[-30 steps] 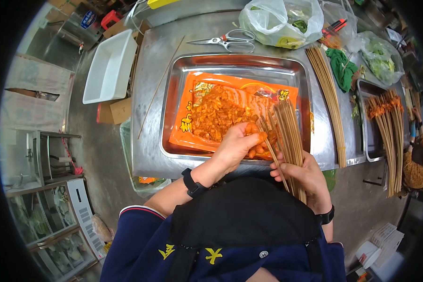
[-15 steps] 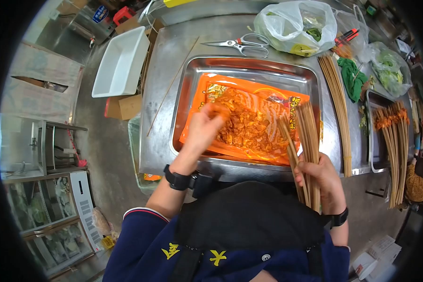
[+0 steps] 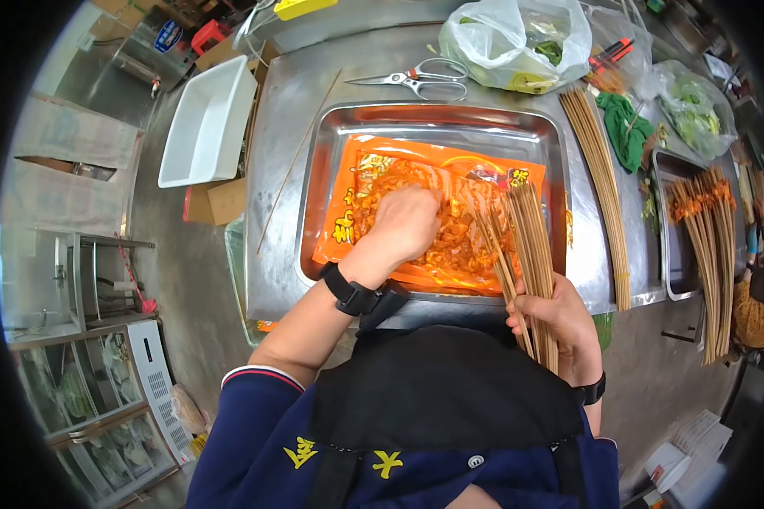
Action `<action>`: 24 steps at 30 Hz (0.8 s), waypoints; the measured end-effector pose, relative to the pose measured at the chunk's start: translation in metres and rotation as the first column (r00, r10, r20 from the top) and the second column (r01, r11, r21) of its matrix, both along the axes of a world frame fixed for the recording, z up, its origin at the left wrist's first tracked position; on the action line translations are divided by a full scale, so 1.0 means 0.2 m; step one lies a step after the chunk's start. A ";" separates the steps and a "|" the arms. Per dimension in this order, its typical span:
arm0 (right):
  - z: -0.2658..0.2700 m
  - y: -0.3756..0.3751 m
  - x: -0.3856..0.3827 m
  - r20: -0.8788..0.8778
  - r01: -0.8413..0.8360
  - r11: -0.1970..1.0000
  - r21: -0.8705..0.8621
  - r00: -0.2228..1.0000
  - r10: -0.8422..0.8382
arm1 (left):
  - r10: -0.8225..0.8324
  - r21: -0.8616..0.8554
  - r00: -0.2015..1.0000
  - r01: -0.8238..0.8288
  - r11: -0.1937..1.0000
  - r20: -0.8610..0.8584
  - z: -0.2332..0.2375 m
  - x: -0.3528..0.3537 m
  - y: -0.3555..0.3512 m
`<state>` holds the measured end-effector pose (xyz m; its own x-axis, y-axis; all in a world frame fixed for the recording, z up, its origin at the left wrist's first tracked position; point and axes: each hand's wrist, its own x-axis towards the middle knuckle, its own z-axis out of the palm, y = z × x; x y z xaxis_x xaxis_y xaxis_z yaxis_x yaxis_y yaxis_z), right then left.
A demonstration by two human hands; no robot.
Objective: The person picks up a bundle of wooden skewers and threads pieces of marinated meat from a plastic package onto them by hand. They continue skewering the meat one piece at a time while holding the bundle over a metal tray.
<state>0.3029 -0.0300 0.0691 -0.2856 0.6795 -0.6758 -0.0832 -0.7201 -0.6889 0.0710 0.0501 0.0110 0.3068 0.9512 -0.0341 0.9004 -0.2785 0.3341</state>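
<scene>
My left hand is curled and pressed down onto red-sauced meat pieces; its fingertips are hidden, so what they pinch cannot be made out. The meat lies on an orange printed bag inside a steel tray. In my right hand is a bundle of bamboo skewers, gripped low and pointing up over the tray's right front side. A few skewers fan out to the left of that bundle.
Scissors and a plastic bag of greens lie behind the tray. Right of it are more bare skewers, a green cloth and a second tray with loaded skewers. A white bin stands left.
My left hand has moved right and down onto the meat, from above the bag's left part. My right hand still holds the skewers. The whole view has shifted slightly.
</scene>
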 end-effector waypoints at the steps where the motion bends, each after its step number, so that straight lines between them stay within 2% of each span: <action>1: 0.00 0.00 0.01 0.001 0.001 1.000 0.006 1.000 -0.001 | -0.025 -0.058 0.999 0.024 0.998 -0.021 0.02 0.02 0.00; 2: -0.01 0.00 0.01 0.000 0.001 1.000 0.012 1.000 -0.001 | -0.049 -0.115 0.998 0.044 0.992 -0.043 0.04 0.02 -0.01; 6: 0.01 0.00 0.00 0.001 0.002 1.000 0.004 1.000 -0.002 | -0.096 -0.149 0.993 0.085 0.985 -0.069 0.10 0.02 -0.06; 7: 0.00 0.00 0.00 -0.004 -0.021 1.000 0.013 1.000 0.021 | 0.062 -0.230 0.990 -0.032 0.973 0.126 0.13 0.00 -0.07; 8: 0.00 0.00 0.00 -0.009 -0.044 0.999 0.021 0.999 0.044 | 0.232 -0.332 0.926 -0.127 0.935 0.298 0.14 -0.01 -0.09; 9: 0.01 -0.01 -0.01 -0.014 -0.039 0.999 0.019 0.999 0.039 | 0.228 -0.333 0.929 -0.124 0.935 0.293 0.12 -0.01 -0.11; 10: 0.01 -0.01 -0.02 -0.016 -0.056 0.998 0.021 0.998 0.057 | 0.373 -0.428 0.664 -0.087 0.900 0.649 0.06 -0.03 -0.13; 11: 0.02 -0.01 -0.02 -0.016 -0.076 0.997 0.023 0.997 0.076 | 0.480 -0.494 0.250 -0.009 0.869 0.841 0.03 -0.03 -0.15; 12: 0.02 0.00 -0.03 -0.017 -0.075 0.997 0.023 0.997 0.076 | 0.480 -0.494 0.251 -0.009 0.869 0.840 0.06 -0.01 -0.17; 14: 0.03 -0.01 -0.04 0.005 -0.129 0.991 0.040 0.992 0.129 | 0.611 -0.612 0.051 -0.003 0.791 0.790 0.13 0.03 -0.19; 17: 0.04 -0.01 -0.05 0.015 -0.151 0.988 0.041 0.989 0.150 | 0.661 -0.663 0.059 0.028 0.748 0.748 0.11 0.03 -0.21; 20: 0.04 -0.01 -0.05 0.019 -0.154 0.987 0.049 0.988 0.153 | 0.608 -0.612 0.070 0.079 0.787 0.791 0.11 0.03 -0.23; 24: 0.03 -0.01 -0.05 0.001 -0.150 0.987 0.053 0.989 0.150 | 0.625 -0.628 0.065 0.082 0.774 0.778 0.10 0.03 -0.23</action>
<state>0.2938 -0.0327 0.0754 -0.3894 0.6631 -0.6392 0.0208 -0.6875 -0.7259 0.0767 0.0035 0.0314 0.1323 0.9240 -0.3588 -0.2967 0.3823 0.8751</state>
